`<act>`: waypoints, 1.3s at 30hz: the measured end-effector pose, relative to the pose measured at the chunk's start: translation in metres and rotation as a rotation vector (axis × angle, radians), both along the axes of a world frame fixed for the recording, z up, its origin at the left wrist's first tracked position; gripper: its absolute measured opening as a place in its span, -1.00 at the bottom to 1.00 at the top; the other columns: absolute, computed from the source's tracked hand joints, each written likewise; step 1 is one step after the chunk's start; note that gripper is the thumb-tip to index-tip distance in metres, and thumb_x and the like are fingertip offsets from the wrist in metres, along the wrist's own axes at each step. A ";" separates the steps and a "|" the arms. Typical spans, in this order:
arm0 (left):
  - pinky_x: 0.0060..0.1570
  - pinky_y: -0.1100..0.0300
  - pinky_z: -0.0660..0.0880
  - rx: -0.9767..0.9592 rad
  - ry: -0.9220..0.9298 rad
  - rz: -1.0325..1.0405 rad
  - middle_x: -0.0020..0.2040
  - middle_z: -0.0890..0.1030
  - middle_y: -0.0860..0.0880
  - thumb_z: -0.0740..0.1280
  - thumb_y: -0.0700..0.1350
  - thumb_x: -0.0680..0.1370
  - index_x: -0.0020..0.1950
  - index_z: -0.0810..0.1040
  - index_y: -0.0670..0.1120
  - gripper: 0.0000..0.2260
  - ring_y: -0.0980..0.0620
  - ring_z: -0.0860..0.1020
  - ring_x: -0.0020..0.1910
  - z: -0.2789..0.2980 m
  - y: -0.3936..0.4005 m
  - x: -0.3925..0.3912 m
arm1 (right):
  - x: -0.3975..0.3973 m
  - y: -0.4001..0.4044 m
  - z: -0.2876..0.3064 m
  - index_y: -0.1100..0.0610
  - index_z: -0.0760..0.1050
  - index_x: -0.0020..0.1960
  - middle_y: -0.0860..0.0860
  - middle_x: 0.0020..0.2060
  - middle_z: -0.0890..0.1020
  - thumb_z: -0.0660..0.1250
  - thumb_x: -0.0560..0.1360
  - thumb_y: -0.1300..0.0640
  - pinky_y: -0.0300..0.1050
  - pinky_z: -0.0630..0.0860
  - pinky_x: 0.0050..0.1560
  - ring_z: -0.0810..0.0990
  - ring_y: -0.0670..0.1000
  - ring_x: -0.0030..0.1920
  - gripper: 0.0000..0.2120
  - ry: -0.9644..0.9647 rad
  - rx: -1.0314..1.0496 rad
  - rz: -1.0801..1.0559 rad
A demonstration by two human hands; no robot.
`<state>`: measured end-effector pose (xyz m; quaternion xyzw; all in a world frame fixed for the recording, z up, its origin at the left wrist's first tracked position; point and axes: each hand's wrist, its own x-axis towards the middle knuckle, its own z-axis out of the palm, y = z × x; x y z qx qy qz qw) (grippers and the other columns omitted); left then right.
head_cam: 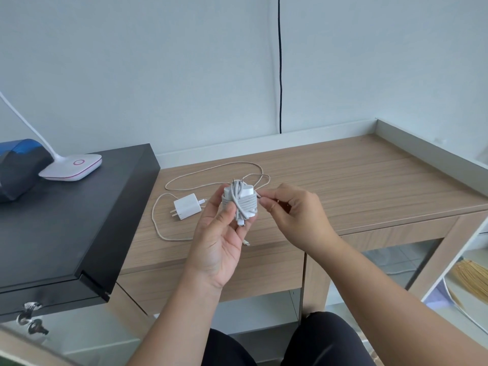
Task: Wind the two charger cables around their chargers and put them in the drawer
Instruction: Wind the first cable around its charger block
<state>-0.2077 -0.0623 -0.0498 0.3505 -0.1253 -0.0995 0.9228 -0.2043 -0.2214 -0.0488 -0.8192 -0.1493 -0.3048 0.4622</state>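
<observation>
My left hand [220,241] holds a white charger [240,200] upright above the wooden desk, its white cable wound around it in several turns, prongs pointing up. My right hand [293,211] pinches the free end of that cable just right of the charger. A second white charger [187,206] lies flat on the desk to the left, prongs toward me. Its beige cable [211,171] sprawls in loose loops behind and beside it. The closed drawer front [237,270] sits under the desk top, below my hands.
A black cabinet [66,228] stands to the left with a white lamp base [71,167] and a dark blue object [18,167] on it; keys hang at its front. A black cord [280,64] runs down the wall. A raised rim [427,146] borders the desk's right.
</observation>
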 end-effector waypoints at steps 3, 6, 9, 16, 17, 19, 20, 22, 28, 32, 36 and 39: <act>0.16 0.08 0.56 -0.002 0.067 0.098 0.19 0.60 -0.12 0.46 -0.11 0.41 0.29 0.49 -0.18 -0.52 -0.07 0.57 0.20 0.003 -0.004 0.000 | -0.003 0.004 -0.006 0.10 0.66 0.06 -0.03 -0.34 0.54 0.33 0.49 0.21 -0.30 0.39 -0.35 0.45 -0.12 -0.38 -0.80 -0.135 -0.155 -0.058; 0.18 0.06 0.55 0.028 0.132 0.183 0.21 0.59 -0.15 0.34 -0.09 0.45 0.35 0.45 -0.21 -0.52 -0.09 0.56 0.20 0.001 -0.005 0.001 | -0.009 0.008 -0.009 0.06 0.63 0.10 -0.01 -0.31 0.55 0.29 0.51 0.16 -0.11 0.49 -0.47 0.52 0.03 -0.39 -0.78 -0.149 -0.291 -0.118; 0.12 0.13 0.50 0.098 0.160 0.225 0.11 0.62 -0.07 0.35 -0.01 0.42 0.28 0.52 -0.10 -0.56 0.02 0.58 0.03 -0.003 -0.006 0.001 | -0.013 0.012 -0.010 0.07 0.64 0.06 0.00 -0.31 0.55 0.29 0.50 0.14 -0.05 0.50 -0.50 0.50 0.06 -0.41 -0.80 -0.131 -0.289 -0.124; -0.02 0.32 0.49 0.027 0.201 0.255 0.02 0.65 -0.04 0.33 0.03 0.46 0.18 0.57 -0.11 -0.64 0.12 0.57 -0.05 -0.005 -0.012 -0.003 | -0.015 0.015 -0.006 0.03 0.68 -0.01 -0.08 -0.37 0.57 0.39 0.48 0.14 -0.42 0.35 -0.30 0.51 -0.08 -0.28 -0.87 0.048 -0.078 -0.063; -0.06 0.35 0.52 0.031 0.205 0.263 0.02 0.65 -0.03 0.34 0.03 0.45 0.16 0.58 -0.11 -0.65 0.14 0.59 -0.06 -0.005 -0.012 -0.004 | -0.015 0.016 -0.006 0.02 0.68 -0.01 -0.08 -0.38 0.56 0.38 0.48 0.13 -0.42 0.35 -0.31 0.51 -0.07 -0.28 -0.86 0.055 -0.078 -0.074; -0.12 0.36 0.57 0.037 0.217 0.292 0.01 0.65 -0.02 0.36 0.01 0.43 0.12 0.60 -0.11 -0.68 0.16 0.62 -0.09 -0.004 -0.012 -0.005 | -0.016 0.016 -0.005 0.02 0.68 -0.01 -0.11 -0.39 0.52 0.35 0.48 0.11 -0.39 0.33 -0.33 0.47 -0.08 -0.32 -0.85 0.033 -0.101 -0.097; -0.15 0.36 0.58 0.041 0.223 0.309 0.01 0.65 -0.02 0.36 -0.01 0.43 0.10 0.61 -0.11 -0.70 0.17 0.63 -0.11 -0.003 -0.012 -0.005 | -0.017 0.015 -0.004 0.02 0.67 -0.01 -0.13 -0.40 0.48 0.34 0.48 0.10 -0.34 0.35 -0.33 0.44 -0.09 -0.36 -0.84 0.019 -0.120 -0.101; -0.18 0.34 0.59 0.049 0.210 0.327 0.02 0.65 -0.02 0.37 -0.05 0.44 0.09 0.60 -0.09 -0.74 0.15 0.65 -0.11 -0.003 -0.011 -0.005 | -0.018 0.016 -0.001 0.03 0.66 -0.02 -0.13 -0.39 0.43 0.31 0.48 0.10 -0.16 0.41 -0.38 0.40 -0.11 -0.38 -0.83 0.001 -0.168 -0.104; -0.04 0.20 0.62 0.146 0.041 0.238 0.04 0.69 0.00 0.29 -0.21 0.53 0.36 0.44 0.15 -0.56 0.04 0.66 -0.03 0.001 -0.008 -0.006 | -0.017 0.008 0.010 0.06 0.65 -0.11 -0.04 -0.39 0.52 0.33 0.50 0.15 -0.12 0.37 -0.35 0.44 -0.04 -0.39 -0.88 0.074 -0.209 -0.118; -0.02 0.18 0.59 0.279 -0.077 0.143 0.17 0.61 -0.02 0.26 -0.21 0.53 0.40 0.43 0.09 -0.55 0.01 0.61 0.10 0.001 -0.002 -0.006 | -0.019 0.004 0.014 0.10 0.65 -0.12 0.01 -0.36 0.57 0.32 0.51 0.17 -0.15 0.31 -0.31 0.48 0.00 -0.32 -0.87 0.169 -0.232 -0.087; -0.08 0.16 0.59 0.346 -0.106 0.122 0.15 0.61 -0.04 0.26 -0.19 0.53 0.32 0.47 0.02 -0.64 -0.04 0.61 0.08 0.003 0.002 -0.005 | -0.022 0.000 0.014 0.11 0.65 -0.09 0.05 -0.32 0.62 0.31 0.52 0.16 -0.20 0.37 -0.23 0.53 0.02 -0.26 -0.87 0.226 -0.205 -0.043; -0.12 0.17 0.59 0.321 -0.099 0.111 0.12 0.61 -0.08 0.29 -0.19 0.54 0.26 0.46 -0.01 -0.70 -0.03 0.64 0.00 0.001 0.004 -0.004 | -0.024 -0.001 0.016 0.07 0.67 -0.09 0.00 -0.32 0.64 0.34 0.51 0.15 -0.31 0.38 -0.26 0.54 -0.07 -0.26 -0.88 0.259 -0.148 -0.028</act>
